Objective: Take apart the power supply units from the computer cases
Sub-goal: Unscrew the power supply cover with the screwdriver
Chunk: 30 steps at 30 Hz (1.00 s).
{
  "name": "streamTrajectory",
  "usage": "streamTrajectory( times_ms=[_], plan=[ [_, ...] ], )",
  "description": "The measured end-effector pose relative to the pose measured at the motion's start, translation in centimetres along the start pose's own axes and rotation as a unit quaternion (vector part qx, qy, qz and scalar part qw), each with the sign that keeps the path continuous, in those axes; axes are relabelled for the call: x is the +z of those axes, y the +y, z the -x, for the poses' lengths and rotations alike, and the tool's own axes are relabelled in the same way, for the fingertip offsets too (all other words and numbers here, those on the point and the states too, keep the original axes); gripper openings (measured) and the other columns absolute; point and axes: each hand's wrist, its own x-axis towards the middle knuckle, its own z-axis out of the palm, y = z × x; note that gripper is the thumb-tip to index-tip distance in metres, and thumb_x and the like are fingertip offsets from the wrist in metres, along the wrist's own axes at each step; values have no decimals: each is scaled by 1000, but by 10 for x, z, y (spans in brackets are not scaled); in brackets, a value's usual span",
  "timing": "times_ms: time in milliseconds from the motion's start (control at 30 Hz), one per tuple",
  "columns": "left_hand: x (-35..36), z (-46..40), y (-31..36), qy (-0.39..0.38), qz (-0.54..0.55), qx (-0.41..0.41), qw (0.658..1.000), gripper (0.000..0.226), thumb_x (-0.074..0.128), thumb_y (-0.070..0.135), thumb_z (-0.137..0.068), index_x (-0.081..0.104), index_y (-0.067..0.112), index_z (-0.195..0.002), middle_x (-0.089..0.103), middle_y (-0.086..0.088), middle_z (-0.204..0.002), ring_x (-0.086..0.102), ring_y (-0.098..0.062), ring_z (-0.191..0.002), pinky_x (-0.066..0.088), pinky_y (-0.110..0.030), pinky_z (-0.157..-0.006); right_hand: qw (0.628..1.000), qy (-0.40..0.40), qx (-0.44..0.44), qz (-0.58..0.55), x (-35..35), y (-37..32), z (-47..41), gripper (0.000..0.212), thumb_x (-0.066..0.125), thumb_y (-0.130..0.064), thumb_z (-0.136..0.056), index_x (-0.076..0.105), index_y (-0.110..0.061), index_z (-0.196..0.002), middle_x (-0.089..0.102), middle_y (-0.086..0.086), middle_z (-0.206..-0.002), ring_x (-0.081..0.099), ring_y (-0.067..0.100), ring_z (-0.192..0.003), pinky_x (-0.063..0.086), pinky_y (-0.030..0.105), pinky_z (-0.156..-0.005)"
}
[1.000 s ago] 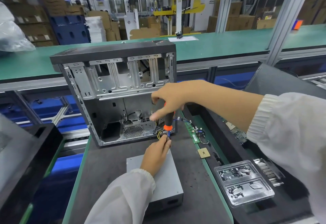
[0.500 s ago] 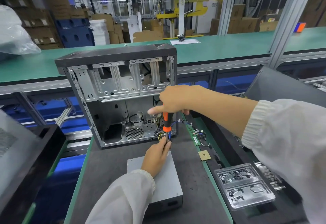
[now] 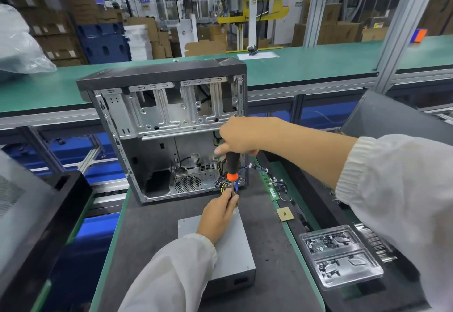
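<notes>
Right hand [image 3: 241, 136] grips a screwdriver [image 3: 231, 164]; left hand [image 3: 217, 213] pinches its shaft, hiding the tip over the power supply [image 3: 236, 255].

R hand [image 3: 241, 137] at 12 o'clock, forearm reaching in from 3, fingers curled round the screwdriver [image 3: 231, 164] handle. L hand [image 3: 218, 211] at 6 o'clock, fingertips pinching the shaft low down. Both arms in white sleeves.

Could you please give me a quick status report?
Right hand grips screwdriver; left hand pinches its shaft. Power supply unit out, before computer case. Nothing blocking.
</notes>
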Motion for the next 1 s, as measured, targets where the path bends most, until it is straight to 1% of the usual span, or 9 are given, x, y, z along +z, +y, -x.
streamTrajectory(
  times_ms=[67, 167, 333, 500, 567, 733, 800, 900, 1000],
  plan=[
    [0, 0, -1, -3, -4, 4, 1000, 20, 41, 28, -104, 49, 12, -96, 61, 7, -78, 59, -23, -76, 45, -39, -74, 997, -54, -39, -38, -6, 3, 2, 22, 58, -17, -93, 55, -9, -113, 58, 9, -100, 62, 21, -72, 52, 33, -64],
    [1, -1, 0, -9, -21, 14, 1000, 19, 41, 28, -103, 50, 13, -99, 59, 10, -77, 59, -23, -77, 44, -38, -74, 988, -95, -96, -80, -11, 5, 3, 50, 72, -20, -83, 48, -22, -127, 44, 0, -118, 53, 19, -92, 48, 35, -76],
    [1, 0, -1, -9, -19, 21, 1000, 20, 41, 28, -104, 50, 12, -99, 61, 3, -77, 59, -25, -74, 45, -42, -73, 995, -31, 35, -90, -2, -7, 6, 66, 54, -65, -84, 53, -3, -106, 60, 10, -75, 70, 28, -59, 60, 36, -59],
    [3, -2, -7, 1, 14, 22, 1000, 20, 44, 27, -103, 50, 9, -95, 61, 2, -73, 56, -20, -69, 43, -38, -69, 996, -46, -56, -49, -2, -5, 2, 14, 59, -16, -93, 58, -8, -105, 59, 7, -97, 63, 24, -76, 55, 34, -70],
    [4, -3, -10, 6, 39, 23, 999, 20, 46, 25, -102, 50, 9, -91, 57, 7, -68, 52, -12, -63, 40, -34, -66, 984, -92, -115, -103, -7, -1, 6, 38, 66, -8, -85, 55, -18, -121, 49, 3, -115, 54, 21, -95, 47, 29, -73],
    [4, -3, -11, 13, 76, 15, 997, 20, 47, 23, -102, 50, 9, -87, 57, 7, -69, 51, -10, -64, 38, -23, -63, 989, -24, -20, -147, 4, -4, 4, 58, 59, -63, -83, 54, -12, -110, 64, 9, -91, 70, 23, -68, 60, 38, -68],
    [4, -2, -10, 11, 87, 14, 996, 20, 48, 22, -102, 51, 8, -88, 58, 7, -70, 51, -9, -65, 38, -23, -64, 993, 3, -2, -120, 10, -7, -1, 48, 53, -53, -92, 53, -5, -100, 64, 13, -74, 66, 23, -47, 58, 33, -54],
    [-1, -5, -7, 3, 133, -4, 991, 14, 53, 21, -99, 58, 11, -90, 54, 6, -66, 48, -3, -61, 40, -22, -67, 985, -9, -50, -168, 9, -6, -2, 13, 58, -15, -94, 56, -8, -105, 58, 5, -93, 62, 14, -54, 56, 27, -52],
    [-21, -13, -14, -57, 199, -40, 978, 14, 65, 17, -92, 69, 17, -105, 33, 8, -60, 34, -7, -57, 39, -27, -68, 975, -35, -81, -206, 5, -2, 1, 28, 57, 6, -87, 60, -9, -110, 57, 4, -113, 55, 6, -64, 51, 19, -50]
  ],
)
